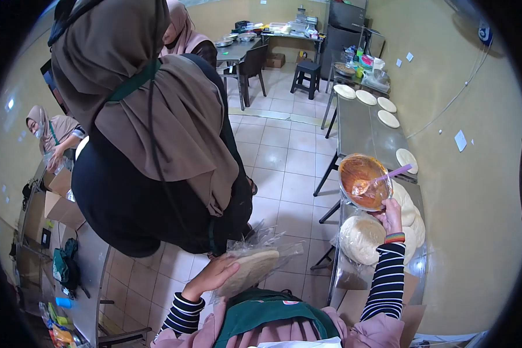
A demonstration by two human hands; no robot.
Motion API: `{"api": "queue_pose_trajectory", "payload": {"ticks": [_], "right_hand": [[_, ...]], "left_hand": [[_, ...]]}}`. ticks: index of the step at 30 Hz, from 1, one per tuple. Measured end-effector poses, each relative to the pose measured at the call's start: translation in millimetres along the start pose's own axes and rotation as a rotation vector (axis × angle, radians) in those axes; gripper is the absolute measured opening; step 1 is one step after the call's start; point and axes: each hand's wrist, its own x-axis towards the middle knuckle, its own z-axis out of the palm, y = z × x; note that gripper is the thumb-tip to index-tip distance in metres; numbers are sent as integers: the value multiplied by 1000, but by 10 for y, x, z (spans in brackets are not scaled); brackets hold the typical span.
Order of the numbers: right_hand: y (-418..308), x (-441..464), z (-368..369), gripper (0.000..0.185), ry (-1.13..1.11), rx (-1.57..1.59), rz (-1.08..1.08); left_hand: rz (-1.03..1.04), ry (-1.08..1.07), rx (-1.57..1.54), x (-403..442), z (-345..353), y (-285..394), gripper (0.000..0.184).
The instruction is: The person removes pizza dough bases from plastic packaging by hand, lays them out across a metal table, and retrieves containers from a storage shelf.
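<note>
My left hand (213,275) is closed on a clear plastic bag of flat, pale dough rounds (250,271), held in front of my apron. Loose plastic sticks up around its far edge. My right hand (390,217) grips the near rim of a round bowl (342,184). Red-orange sauce (358,169) coats the inside of this bowl. A spoon with a purple handle (399,171) rests in it, the handle sticking out to the right. Below the bowl, a plastic-wrapped stack of dough rounds (362,239) lies on the table, with more rounds (409,223) beside it.
A long metal table (368,132) runs along the right wall, with several dough rounds (388,119) spaced along it. A co-worker in dark clothes (151,168) stands close on my left. Another person (55,136) is at the left table (93,264). A black stool (306,78) stands farther back.
</note>
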Motion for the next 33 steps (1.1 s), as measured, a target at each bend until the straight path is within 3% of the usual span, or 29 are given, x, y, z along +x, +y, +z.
{"api": "queue_pose_trajectory", "payload": {"ticks": [7, 13, 14, 21, 26, 29, 33], "right_hand": [[8, -98, -48, 16, 75, -10, -6], [-6, -193, -140, 6, 147, -42, -19], [14, -187, -180, 21, 154, -63, -2], [123, -178, -407, 23, 197, -28, -8], [184, -164, -499, 30, 233, 16, -2], [245, -106, -551, 31, 262, 20, 7], [273, -103, -576, 31, 265, 36, -3]], "left_hand": [[13, -60, -32, 43, 20, 68, 44], [103, -75, 7, 173, 69, -99, 38], [83, -73, 36, 185, 70, -109, 38], [23, -96, -7, 275, 67, -23, 41], [144, -58, -9, 319, 108, -67, 41], [70, -96, -13, 322, 84, 28, 40], [121, -83, -11, 321, 105, 18, 39]]}}
